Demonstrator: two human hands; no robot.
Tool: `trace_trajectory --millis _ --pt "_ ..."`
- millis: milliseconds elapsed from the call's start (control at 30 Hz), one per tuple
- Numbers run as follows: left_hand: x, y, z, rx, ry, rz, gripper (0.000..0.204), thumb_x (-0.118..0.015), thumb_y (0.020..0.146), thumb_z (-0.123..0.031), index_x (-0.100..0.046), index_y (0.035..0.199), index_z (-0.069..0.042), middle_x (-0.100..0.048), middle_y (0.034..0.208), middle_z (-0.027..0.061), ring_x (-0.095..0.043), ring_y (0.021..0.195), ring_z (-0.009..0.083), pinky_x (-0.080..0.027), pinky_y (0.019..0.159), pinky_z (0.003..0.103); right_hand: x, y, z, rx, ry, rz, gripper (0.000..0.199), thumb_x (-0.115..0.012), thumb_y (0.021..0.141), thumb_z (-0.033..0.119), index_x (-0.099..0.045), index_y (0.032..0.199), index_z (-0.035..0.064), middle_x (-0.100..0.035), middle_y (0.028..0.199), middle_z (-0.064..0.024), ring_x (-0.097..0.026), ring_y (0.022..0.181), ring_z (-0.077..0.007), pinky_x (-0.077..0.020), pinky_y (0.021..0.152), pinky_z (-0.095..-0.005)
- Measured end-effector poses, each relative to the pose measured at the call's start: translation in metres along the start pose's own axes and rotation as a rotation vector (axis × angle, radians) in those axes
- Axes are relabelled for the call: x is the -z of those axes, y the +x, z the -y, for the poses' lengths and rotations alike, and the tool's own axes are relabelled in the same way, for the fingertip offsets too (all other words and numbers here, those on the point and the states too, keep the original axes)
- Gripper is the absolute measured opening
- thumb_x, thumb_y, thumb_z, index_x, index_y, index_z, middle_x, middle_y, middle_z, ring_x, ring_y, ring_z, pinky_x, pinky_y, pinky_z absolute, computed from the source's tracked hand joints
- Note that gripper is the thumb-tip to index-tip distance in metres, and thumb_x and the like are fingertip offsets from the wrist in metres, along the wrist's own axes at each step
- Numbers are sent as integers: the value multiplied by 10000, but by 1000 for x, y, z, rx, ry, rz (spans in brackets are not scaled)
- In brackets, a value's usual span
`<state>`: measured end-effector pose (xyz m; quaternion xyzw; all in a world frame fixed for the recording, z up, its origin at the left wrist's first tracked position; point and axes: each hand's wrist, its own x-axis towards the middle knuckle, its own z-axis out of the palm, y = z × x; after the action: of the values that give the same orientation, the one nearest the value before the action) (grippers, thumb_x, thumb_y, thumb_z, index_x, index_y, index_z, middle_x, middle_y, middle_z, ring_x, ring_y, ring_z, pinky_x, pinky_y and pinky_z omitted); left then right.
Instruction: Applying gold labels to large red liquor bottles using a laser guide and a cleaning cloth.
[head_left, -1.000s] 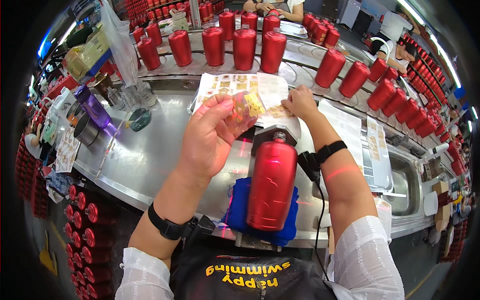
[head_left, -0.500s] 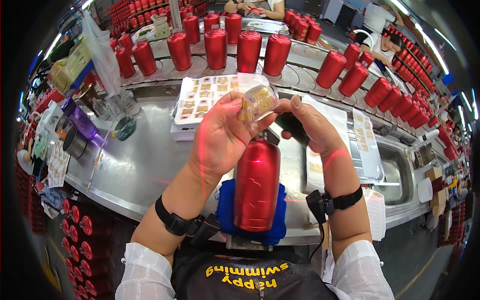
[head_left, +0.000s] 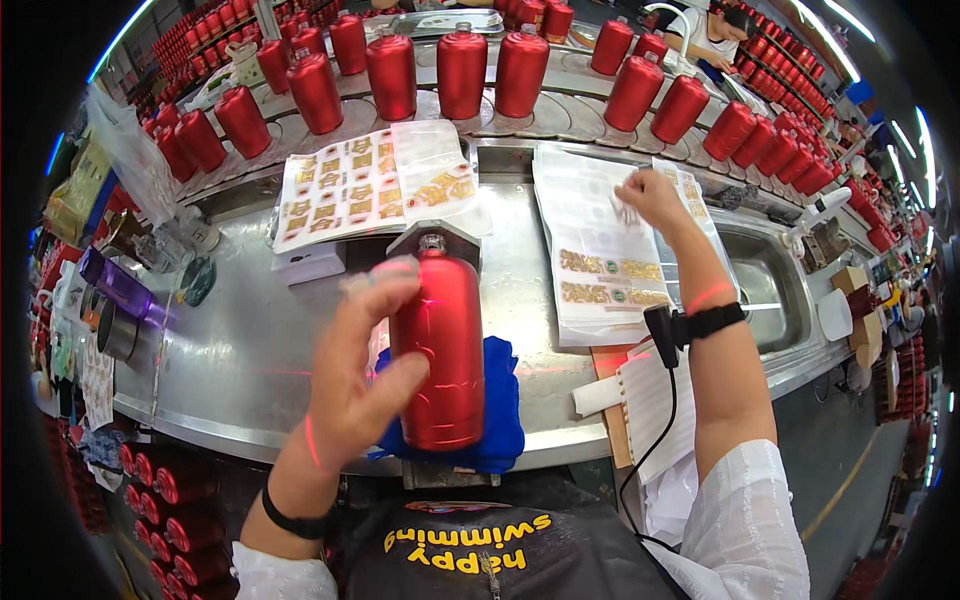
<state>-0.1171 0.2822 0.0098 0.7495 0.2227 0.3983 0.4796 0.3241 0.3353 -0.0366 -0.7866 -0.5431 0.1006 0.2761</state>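
A glossy red bottle (head_left: 440,350) with a clear glass neck lies in front of me on a blue cloth (head_left: 503,400), its neck pointing away. My left hand (head_left: 365,345) is at the bottle's left side, smeared by motion, with thumb and fingers apart. The thumb overlaps the bottle's edge; I cannot tell whether it presses on it. My right hand (head_left: 655,200) is over the far right part of a white sheet (head_left: 590,225) with gold printed decals, its fingers curled in a pinch. Something small and pale shows at the fingertips, too unclear to name.
A stack of gold decal sheets (head_left: 340,185) lies at the back left. Red bottles (head_left: 462,72) stand along a curved conveyor (head_left: 560,122). To the right is a sink (head_left: 765,265); at the left, a purple cup (head_left: 115,285). Another person (head_left: 715,45) works far right.
Both hands were together above the bottle, holding a clear film with gold print. They have parted: the left came down to the bottle, the right reached out to the right-hand sheet. The view shifted.
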Motion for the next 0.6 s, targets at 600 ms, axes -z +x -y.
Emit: trace_trajectory --millis 600 --pt "-16 -65 27 -110 840 74 1155 -804 713 -457 -148 1485 97 -317 1448 356 -386 1335 453 -229 1098 589 59 -109 157 669 214 111 152 -683 838 81 -555 820 3 -598 1043 -115 -575 889 -223 -449 766 -318"
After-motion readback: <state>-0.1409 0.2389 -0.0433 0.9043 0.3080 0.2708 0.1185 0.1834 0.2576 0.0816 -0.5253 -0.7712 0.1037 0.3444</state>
